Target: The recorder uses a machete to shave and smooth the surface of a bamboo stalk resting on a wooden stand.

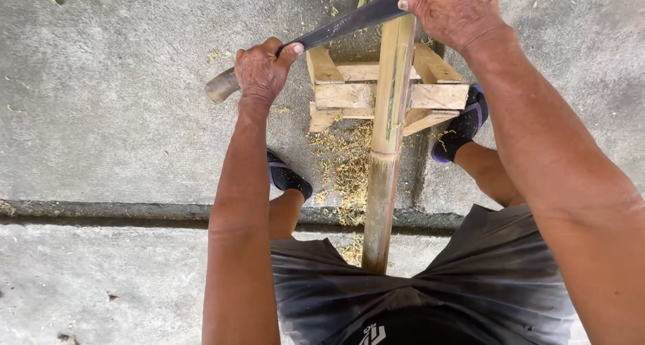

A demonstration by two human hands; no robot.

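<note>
Bamboo pole (388, 150) leans on a small wooden stand (349, 93), its near end between the person's legs; the left hand (261, 69) is closed around the knife handle (222, 86), the right hand (453, 9) presses the dark blade (349, 21) across the pole; shavings (342, 163) already lie on the concrete floor (101, 116); judging from this, scraping is partly done, the lower length is left.

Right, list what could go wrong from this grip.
1. The right hand presses bare on the dark blade; a slip could cut the fingers.
2. The bamboo pole only rests in the wooden stand, so it might roll.
3. Shavings lie beside the left foot, which might slip.
</note>
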